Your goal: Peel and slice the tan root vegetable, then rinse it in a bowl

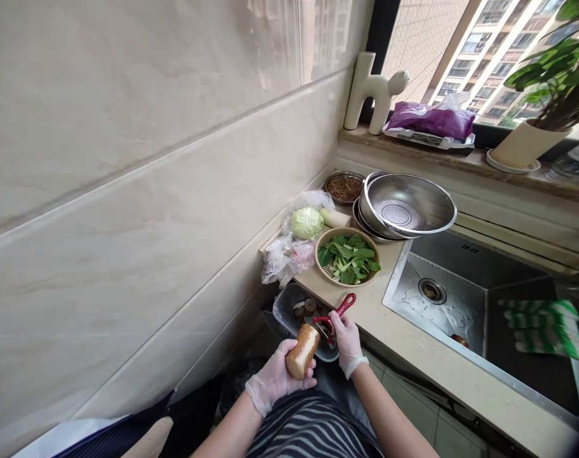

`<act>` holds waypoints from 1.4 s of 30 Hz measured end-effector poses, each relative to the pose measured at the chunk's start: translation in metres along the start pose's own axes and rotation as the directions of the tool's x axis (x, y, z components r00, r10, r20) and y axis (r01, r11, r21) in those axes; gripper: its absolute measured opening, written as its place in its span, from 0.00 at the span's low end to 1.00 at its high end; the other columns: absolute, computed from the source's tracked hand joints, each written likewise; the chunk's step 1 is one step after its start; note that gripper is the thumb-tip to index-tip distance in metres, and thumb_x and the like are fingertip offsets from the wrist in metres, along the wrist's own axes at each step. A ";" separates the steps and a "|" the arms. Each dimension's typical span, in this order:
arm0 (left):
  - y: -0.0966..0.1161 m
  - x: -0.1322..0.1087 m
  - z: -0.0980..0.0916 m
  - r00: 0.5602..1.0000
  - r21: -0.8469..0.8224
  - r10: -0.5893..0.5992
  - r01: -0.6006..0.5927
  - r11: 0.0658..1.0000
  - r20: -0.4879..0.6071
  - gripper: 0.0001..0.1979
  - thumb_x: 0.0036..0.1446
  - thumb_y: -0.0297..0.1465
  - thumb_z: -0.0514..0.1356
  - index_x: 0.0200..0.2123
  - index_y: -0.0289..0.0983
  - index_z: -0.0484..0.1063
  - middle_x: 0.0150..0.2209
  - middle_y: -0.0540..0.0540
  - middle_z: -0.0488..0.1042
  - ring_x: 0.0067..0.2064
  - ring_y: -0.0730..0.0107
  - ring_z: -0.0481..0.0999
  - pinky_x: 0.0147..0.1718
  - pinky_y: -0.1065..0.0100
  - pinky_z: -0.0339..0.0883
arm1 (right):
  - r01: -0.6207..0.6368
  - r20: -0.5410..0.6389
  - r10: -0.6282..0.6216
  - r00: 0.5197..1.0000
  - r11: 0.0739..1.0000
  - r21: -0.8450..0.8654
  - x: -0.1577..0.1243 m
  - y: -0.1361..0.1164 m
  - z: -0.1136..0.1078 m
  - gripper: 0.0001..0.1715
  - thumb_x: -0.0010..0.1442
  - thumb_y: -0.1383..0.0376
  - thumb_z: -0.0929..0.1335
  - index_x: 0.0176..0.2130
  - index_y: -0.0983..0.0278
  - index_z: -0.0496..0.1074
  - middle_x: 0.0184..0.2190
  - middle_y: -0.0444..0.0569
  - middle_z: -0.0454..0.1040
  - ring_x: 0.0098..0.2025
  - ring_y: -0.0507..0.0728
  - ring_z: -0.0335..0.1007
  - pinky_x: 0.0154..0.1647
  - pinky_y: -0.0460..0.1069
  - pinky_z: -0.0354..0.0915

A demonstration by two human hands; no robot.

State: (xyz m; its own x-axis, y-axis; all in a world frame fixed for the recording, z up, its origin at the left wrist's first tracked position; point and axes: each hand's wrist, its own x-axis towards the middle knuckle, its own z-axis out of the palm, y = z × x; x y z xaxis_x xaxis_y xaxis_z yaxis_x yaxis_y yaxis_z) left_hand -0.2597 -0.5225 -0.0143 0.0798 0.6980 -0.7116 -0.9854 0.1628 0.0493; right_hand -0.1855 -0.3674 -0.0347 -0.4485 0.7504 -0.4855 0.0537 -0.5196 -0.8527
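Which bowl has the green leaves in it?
The tan bowl. The steel colander behind it looks empty, and the small steel dish holds brown strands.

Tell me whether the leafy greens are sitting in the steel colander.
No: the leafy greens lie in the tan bowl on the counter, not in the steel colander behind it.

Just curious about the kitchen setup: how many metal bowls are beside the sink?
3 that show: a small bowl of brown strands by the wall, a perforated colander next to the sink, and a lower bowl nested under it. More may be hidden in that stack.
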 end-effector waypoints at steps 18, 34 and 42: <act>0.012 0.046 0.026 0.945 0.210 0.098 -0.032 0.977 -0.313 0.23 0.57 0.49 0.50 0.33 0.35 0.70 0.23 0.47 0.74 0.20 0.69 0.70 0.24 0.67 0.64 | -0.150 0.302 0.138 0.943 0.989 0.014 -0.010 -0.014 0.005 0.22 0.43 0.49 0.74 0.27 0.64 0.70 0.20 0.42 0.72 0.22 0.50 0.63 0.25 0.45 0.59; 0.010 0.010 0.012 0.991 0.152 0.071 -0.054 0.987 -0.110 0.29 0.58 0.52 0.49 0.40 0.29 0.69 0.26 0.41 0.74 0.23 0.69 0.73 0.26 0.68 0.68 | 0.051 0.011 -0.051 0.999 0.999 0.006 0.019 0.010 -0.008 0.24 0.41 0.50 0.74 0.32 0.64 0.74 0.26 0.44 0.76 0.27 0.53 0.67 0.29 0.47 0.62; 0.018 0.032 0.006 0.980 -0.041 0.056 -0.065 0.997 -0.191 0.24 0.54 0.51 0.56 0.38 0.33 0.68 0.26 0.46 0.74 0.23 0.70 0.73 0.24 0.68 0.68 | -0.046 0.085 0.038 0.996 0.994 0.094 0.006 -0.003 -0.008 0.22 0.43 0.48 0.74 0.27 0.63 0.72 0.20 0.41 0.71 0.21 0.51 0.63 0.23 0.46 0.59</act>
State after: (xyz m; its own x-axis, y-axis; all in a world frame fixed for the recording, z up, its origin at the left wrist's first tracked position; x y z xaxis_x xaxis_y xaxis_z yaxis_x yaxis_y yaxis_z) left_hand -0.2736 -0.4937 -0.0321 -0.0061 0.5601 -0.8284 -0.9939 0.0881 0.0669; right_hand -0.1811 -0.3580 -0.0363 -0.5204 0.6923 -0.4998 -0.0095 -0.5900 -0.8073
